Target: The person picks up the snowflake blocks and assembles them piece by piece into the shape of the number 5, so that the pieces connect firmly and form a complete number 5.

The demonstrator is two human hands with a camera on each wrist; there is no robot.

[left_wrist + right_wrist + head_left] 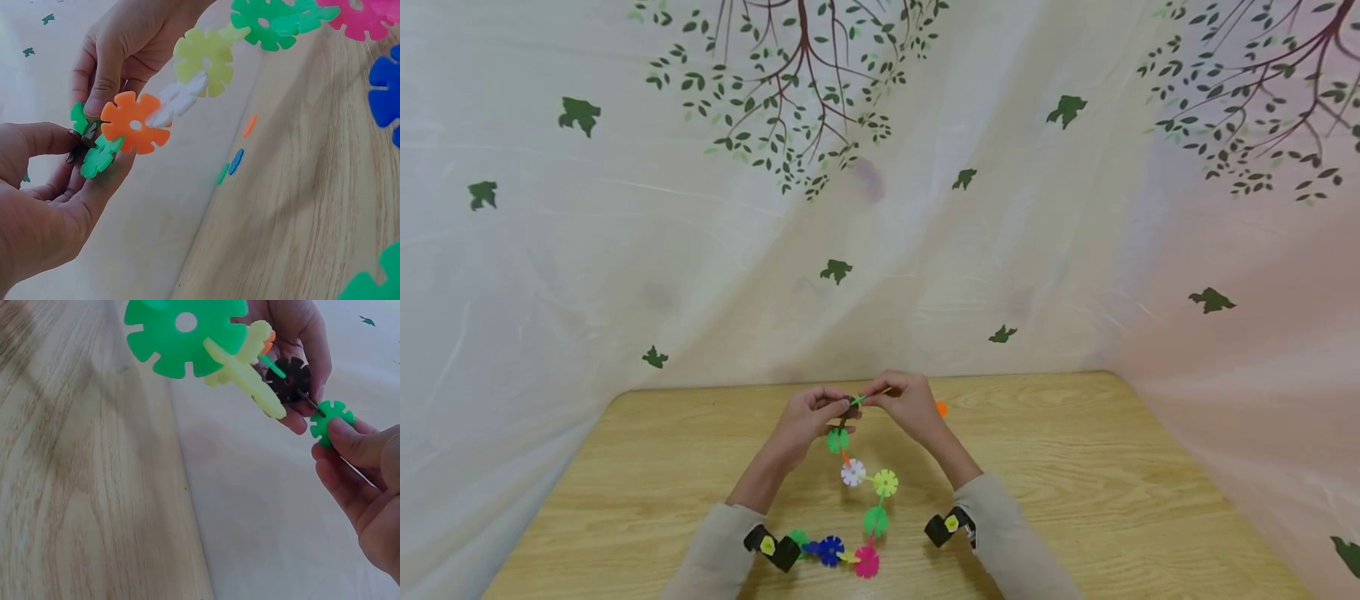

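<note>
Both hands meet over the far middle of the table. My left hand (805, 421) grips a dark brown notched disc (288, 381) between thumb and fingers. It is the end link of a chain of interlocking plastic snowflake discs. Between thumb and fingers my right hand (908, 406) pinches a bright green disc (331, 420), its edge right at the brown piece. From the brown disc the chain runs back toward me through an orange disc (134, 123), a white disc (853, 472), a yellow disc (885, 482), a pink disc (867, 562) and a blue disc (831, 550), with green ones among them.
Loose orange (250, 125), blue (236, 161) and green (222, 174) discs lie near the far edge of the wooden table (1075, 467). A pale curtain (925, 275) printed with leaves and birds hangs behind it. The chain's near end passes beside the left wrist camera (772, 547).
</note>
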